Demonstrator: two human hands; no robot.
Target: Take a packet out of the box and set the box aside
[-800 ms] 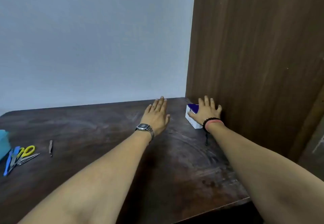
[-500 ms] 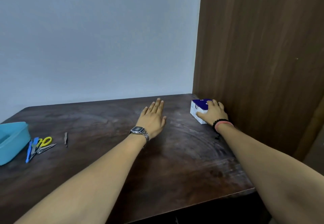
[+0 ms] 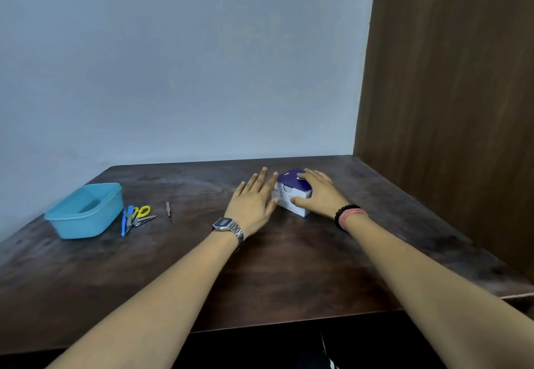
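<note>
A small white box with a purple top point(image 3: 291, 192) stands on the dark wooden table point(image 3: 289, 267), a little behind its middle. My right hand point(image 3: 319, 195) grips it, fingers over the top and thumb against the near side. My left hand point(image 3: 254, 201), a metal watch on its wrist, lies with straight fingers on the table right beside the box's left side, touching it or nearly so.
A light blue plastic tub point(image 3: 85, 209) sits at the left of the table. Beside it lie yellow-handled scissors point(image 3: 141, 215), a blue tool point(image 3: 124, 221) and a thin metal tool point(image 3: 168, 210). A brown wooden panel point(image 3: 448, 94) walls the right side.
My right hand has drawn the box leftward, away from the wooden panel and toward my left hand. The view has swung left, bringing the blue tub into sight.
</note>
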